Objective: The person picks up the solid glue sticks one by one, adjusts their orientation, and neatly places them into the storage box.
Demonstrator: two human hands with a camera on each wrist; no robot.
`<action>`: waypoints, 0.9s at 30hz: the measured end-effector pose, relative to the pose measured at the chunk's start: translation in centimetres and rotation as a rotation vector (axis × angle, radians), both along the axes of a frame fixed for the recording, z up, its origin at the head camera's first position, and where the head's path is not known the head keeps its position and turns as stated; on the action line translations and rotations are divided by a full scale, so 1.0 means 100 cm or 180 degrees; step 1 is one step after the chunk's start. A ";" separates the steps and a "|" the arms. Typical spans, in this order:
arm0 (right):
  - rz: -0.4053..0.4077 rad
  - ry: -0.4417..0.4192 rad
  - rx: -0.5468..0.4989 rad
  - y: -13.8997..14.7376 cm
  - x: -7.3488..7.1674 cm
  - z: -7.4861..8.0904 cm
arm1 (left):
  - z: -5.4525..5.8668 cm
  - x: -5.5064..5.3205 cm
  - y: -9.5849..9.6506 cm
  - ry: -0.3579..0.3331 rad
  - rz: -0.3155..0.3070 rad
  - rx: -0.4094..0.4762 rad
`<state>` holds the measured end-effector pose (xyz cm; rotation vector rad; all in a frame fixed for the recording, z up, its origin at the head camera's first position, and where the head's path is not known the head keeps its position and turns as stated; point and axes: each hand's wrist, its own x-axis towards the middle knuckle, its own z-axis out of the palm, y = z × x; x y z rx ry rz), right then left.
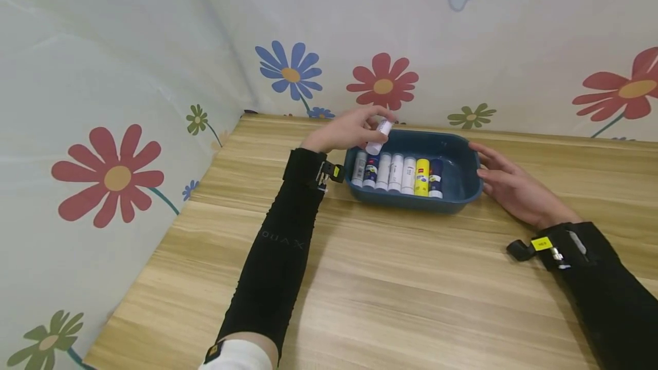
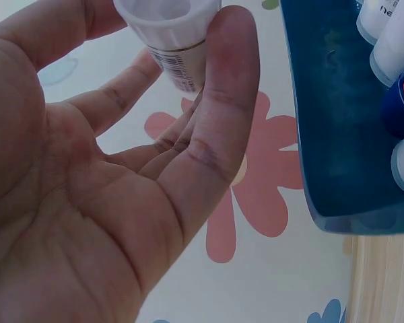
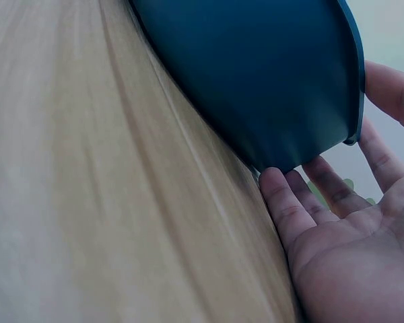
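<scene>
My left hand [image 1: 349, 129] pinches a white glue stick [image 1: 379, 137] between thumb and fingers, over the left back corner of a dark blue bin [image 1: 457, 201]. The left wrist view shows the hollow end of this glue stick [image 2: 168, 13] and a barcode on its side. Inside the bin a row of glue sticks stands side by side: several white ones [image 1: 395, 172], a yellow one [image 1: 422, 177] and dark blue ones [image 1: 435, 178]. My right hand [image 1: 514, 190] rests its extended fingers against the bin's right end; its fingertips [image 3: 275, 180] touch the lower wall.
The bin stands on a wood-grain table [image 1: 411, 278] near its back edge. Behind and to the left hangs a pale cloth [image 1: 319, 10] printed with flowers. A bare strip of bin floor [image 1: 454, 179] lies right of the row.
</scene>
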<state>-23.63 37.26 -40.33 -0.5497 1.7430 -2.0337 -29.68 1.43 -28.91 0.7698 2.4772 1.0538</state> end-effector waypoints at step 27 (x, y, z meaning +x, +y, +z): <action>-0.0044 -0.0023 0.0039 0.000 -0.005 -0.001 | -0.002 0.022 0.065 0.0052 -0.0644 -0.0143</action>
